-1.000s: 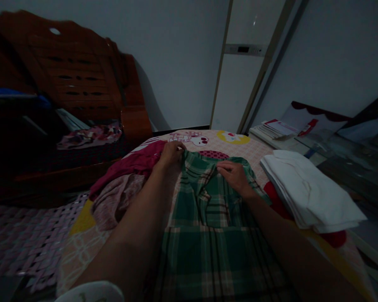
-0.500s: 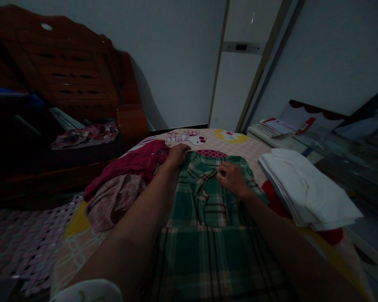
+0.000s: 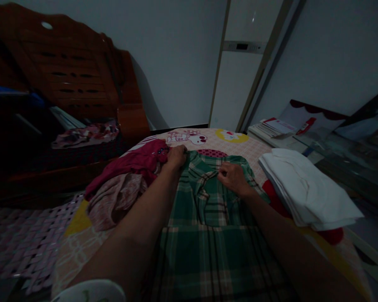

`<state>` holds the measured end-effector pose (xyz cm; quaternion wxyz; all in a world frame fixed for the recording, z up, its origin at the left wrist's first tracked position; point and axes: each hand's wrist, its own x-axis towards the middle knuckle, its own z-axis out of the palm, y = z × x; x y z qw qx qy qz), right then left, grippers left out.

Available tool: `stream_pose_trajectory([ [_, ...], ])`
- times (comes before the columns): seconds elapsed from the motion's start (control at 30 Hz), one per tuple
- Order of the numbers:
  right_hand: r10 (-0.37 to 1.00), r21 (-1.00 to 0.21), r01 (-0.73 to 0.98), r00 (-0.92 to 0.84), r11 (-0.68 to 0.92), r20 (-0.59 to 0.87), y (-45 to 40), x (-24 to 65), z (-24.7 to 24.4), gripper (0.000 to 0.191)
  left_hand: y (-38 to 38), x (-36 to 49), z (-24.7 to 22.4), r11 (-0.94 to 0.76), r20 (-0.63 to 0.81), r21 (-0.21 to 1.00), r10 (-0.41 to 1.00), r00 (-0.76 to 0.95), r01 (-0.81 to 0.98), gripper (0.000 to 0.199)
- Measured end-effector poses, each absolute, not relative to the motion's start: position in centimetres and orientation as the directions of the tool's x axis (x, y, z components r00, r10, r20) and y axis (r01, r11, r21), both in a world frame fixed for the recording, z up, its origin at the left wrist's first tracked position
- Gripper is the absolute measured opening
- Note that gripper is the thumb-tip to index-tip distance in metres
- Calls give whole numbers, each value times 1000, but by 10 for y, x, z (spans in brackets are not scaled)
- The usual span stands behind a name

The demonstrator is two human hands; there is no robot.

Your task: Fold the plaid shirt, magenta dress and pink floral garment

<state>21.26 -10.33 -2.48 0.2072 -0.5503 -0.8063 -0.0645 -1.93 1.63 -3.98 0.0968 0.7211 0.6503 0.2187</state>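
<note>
A green plaid garment (image 3: 208, 247) with black and pale stripes lies spread out in front of me, its neck opening toward the far side. At its far left corner is my left hand (image 3: 177, 157), fingers curled in on the cloth edge. My right hand (image 3: 231, 176) rests over the upper right part near the neckline, its fingers pinched on the fabric. Left of my forearm lie a crimson garment (image 3: 129, 165) and a rumpled pinkish patterned cloth (image 3: 116, 197). On the right sits a stack of folded white cloth (image 3: 308, 188).
A patterned sheet with cartoon prints (image 3: 236, 147) covers the round surface below. Behind to the left stands a carved wooden bench (image 3: 72, 71); a pink woven seat (image 3: 28, 239) is nearer. At right are papers (image 3: 274, 128) and a glass shelf (image 3: 343, 155). A tall white cabinet unit (image 3: 236, 84) stands behind.
My left hand has shifted very slightly left and down at the garment's corner. The right hand stays almost in place, and the plaid garment lies much as before.
</note>
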Motion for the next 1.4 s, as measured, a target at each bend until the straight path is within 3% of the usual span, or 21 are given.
stream_pose_trajectory([
  [0.1, 896, -121, 922, -318, 369, 309, -103, 217, -23, 15, 17, -23, -40, -132, 204, 426, 978, 47, 895, 34],
  [0.2, 900, -173, 904, -335, 390, 277, -103, 225, -11, 15, 17, -23, -36, -216, 316, 412, 945, 84, 885, 39],
  [0.3, 885, -362, 808, -415, 465, 210, -106, 230, 7, 18, 16, -15, -31, -403, 404, 425, 886, 228, 810, 35],
  [0.4, 820, -588, 651, -571, 481, 39, -114, 225, 19, 17, 12, -2, -33, -521, 363, 412, 846, 390, 747, 28],
  [0.57, 719, -725, 561, -683, 401, -131, -125, 201, 12, 13, 1, 7, -46, -556, 302, 324, 827, 474, 765, 28],
  [0.97, 691, -844, 528, -643, 90, -329, -124, 208, 3, 20, -10, 10, -43, -525, 277, 244, 843, 460, 815, 26],
  [1.13, 707, -829, 551, -625, 100, -330, -123, 215, 10, 22, -13, 11, -42, -517, 274, 209, 846, 458, 830, 26],
  [1.4, 615, -648, 727, -623, 227, -484, -122, 220, 8, 20, -12, 11, -44, -518, 296, 209, 842, 451, 829, 25],
])
